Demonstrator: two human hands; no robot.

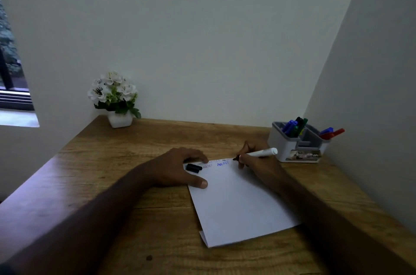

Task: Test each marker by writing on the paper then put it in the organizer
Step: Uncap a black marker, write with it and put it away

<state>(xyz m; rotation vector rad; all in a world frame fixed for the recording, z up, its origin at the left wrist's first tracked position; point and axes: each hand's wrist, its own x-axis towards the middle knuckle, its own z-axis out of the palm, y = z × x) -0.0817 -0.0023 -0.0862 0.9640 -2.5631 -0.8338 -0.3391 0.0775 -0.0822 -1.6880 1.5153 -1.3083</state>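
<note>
Marker [261, 153], uncapped, is pinched in the right hand [254, 159] at the paper [238, 202], which is pressed flat by the left hand [177, 168]; several tested markers already stand in the organizer [297, 146]; its cap [194, 168] lies nearby.

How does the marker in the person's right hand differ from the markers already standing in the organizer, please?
The marker in the right hand is uncapped, its dark tip at the paper; the markers in the organizer wear blue, green, black and red caps. The held white marker lies near flat; the stored markers stand leaning. A black cap lies by the left hand. All look like similar markers.
</note>
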